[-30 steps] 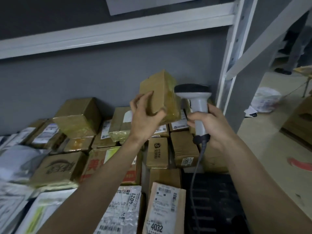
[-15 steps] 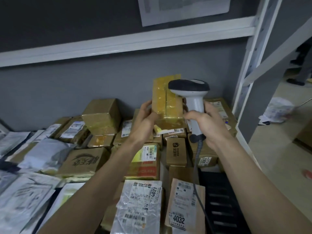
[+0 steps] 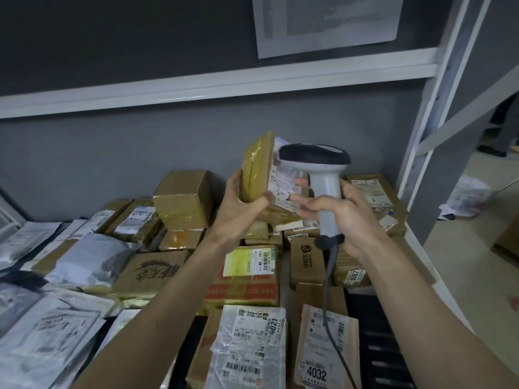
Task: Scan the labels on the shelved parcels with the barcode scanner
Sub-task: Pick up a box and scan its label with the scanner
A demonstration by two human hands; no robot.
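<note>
My left hand (image 3: 241,203) grips a small tape-wrapped cardboard parcel (image 3: 257,167) and holds it upright above the shelf. Its white label (image 3: 283,186) faces right, toward the scanner. My right hand (image 3: 345,217) grips the handle of a white barcode scanner (image 3: 320,175) with a dark head. The scanner head sits right beside the label, almost touching it. A grey cable (image 3: 328,304) hangs from the handle. Below lie several labelled parcels, among them a bag marked 4021 (image 3: 250,346) and an envelope marked 4032 (image 3: 325,352).
Several cardboard boxes (image 3: 182,200) and grey plastic mailers (image 3: 84,256) cover the shelf. A white shelf beam (image 3: 196,85) runs overhead, with a white upright post (image 3: 429,113) at right. A paper sheet (image 3: 325,21) hangs on the grey wall. Open floor lies far right.
My left hand has turned the parcel, so its white label now faces the scanner. The scanner head has stayed close beside it. The view has shifted to the right and tilted up.
</note>
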